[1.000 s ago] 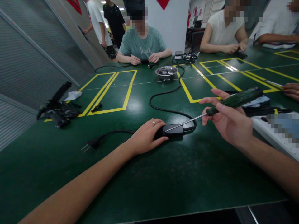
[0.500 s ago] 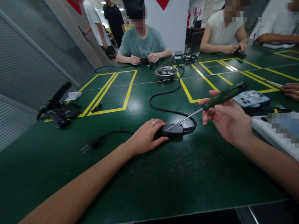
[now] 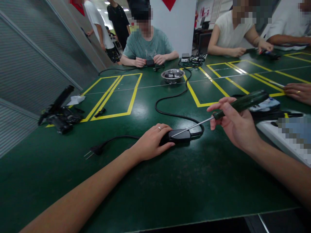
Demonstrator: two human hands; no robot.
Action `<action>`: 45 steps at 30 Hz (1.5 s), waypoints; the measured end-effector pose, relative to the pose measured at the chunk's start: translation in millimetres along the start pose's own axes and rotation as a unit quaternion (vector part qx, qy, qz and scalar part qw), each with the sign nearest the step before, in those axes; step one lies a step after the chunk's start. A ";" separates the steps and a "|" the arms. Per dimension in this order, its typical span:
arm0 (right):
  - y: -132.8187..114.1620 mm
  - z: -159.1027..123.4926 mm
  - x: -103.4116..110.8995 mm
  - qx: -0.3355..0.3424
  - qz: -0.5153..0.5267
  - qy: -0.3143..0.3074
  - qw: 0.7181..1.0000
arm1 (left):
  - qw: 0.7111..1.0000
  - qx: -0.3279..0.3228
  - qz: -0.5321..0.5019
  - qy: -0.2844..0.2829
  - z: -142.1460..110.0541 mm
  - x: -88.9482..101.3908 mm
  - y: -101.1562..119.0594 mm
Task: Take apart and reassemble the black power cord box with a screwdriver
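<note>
My left hand (image 3: 154, 142) is wrapped over the left end of a black power adapter (image 3: 180, 136) lying on the green table (image 3: 155, 187). My right hand (image 3: 236, 124) grips a screwdriver (image 3: 245, 103) by its dark green handle, thumb on top and some fingers loosely extended. Its thin metal shaft slants down to the left, and the tip meets the top of the adapter just beside my left fingers. From the adapter's left side a cord runs to a two-pin plug (image 3: 97, 149). A thicker black cable (image 3: 167, 113) leaves its right end and curls toward the back.
Black parts (image 3: 60, 116) lie in a heap at the left, near a small black piece (image 3: 100, 112). A metal bowl (image 3: 173, 76) with small items stands mid-table. At right are a patterned phone-like object (image 3: 266, 104) and a white tray (image 3: 282, 139). Co-workers sit across and at the right.
The screwdriver handle has tilted lower and shifted right in my right hand, while its tip stays on the adapter. My left hand has not moved. A co-worker's hand at back right has moved right.
</note>
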State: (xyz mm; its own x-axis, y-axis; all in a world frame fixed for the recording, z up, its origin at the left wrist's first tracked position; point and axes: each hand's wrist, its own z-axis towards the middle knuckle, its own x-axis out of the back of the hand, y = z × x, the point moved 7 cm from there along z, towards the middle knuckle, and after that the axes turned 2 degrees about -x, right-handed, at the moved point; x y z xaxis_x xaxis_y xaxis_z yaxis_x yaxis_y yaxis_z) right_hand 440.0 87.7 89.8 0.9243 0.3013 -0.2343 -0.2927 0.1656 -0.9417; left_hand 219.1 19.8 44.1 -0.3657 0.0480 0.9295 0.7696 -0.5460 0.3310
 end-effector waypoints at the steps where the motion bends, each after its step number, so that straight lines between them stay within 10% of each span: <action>1: -0.1 -0.8 -1.0 -0.004 0.007 -0.009 1.000 | 1.000 0.000 0.000 0.000 -0.1 0.0 0.0; 18: 6.8 -0.3 3.8 -0.001 -0.053 0.055 0.997 | 1.000 0.000 0.002 0.004 -0.2 0.0 0.3; 33: 42.0 15.3 29.9 -0.205 -0.139 0.020 0.969 | 1.000 -0.005 0.000 0.011 1.3 1.4 5.6; 40: 45.1 31.0 56.2 -0.136 -0.529 0.016 0.838 | 1.000 -0.024 -0.004 -0.005 2.3 0.5 11.7; 45: 45.9 30.1 47.2 -0.107 -0.644 -0.044 0.756 | 0.998 0.049 0.027 -0.035 -21.2 39.4 -31.0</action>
State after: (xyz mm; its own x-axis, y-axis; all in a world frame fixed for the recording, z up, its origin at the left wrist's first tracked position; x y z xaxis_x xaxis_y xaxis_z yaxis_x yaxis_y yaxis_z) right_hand 462.8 137.9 42.7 0.3855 0.0820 0.9191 0.8920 0.2215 -0.3939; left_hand 169.8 20.9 67.0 -0.2885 0.0811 0.9540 0.8354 -0.4655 0.2922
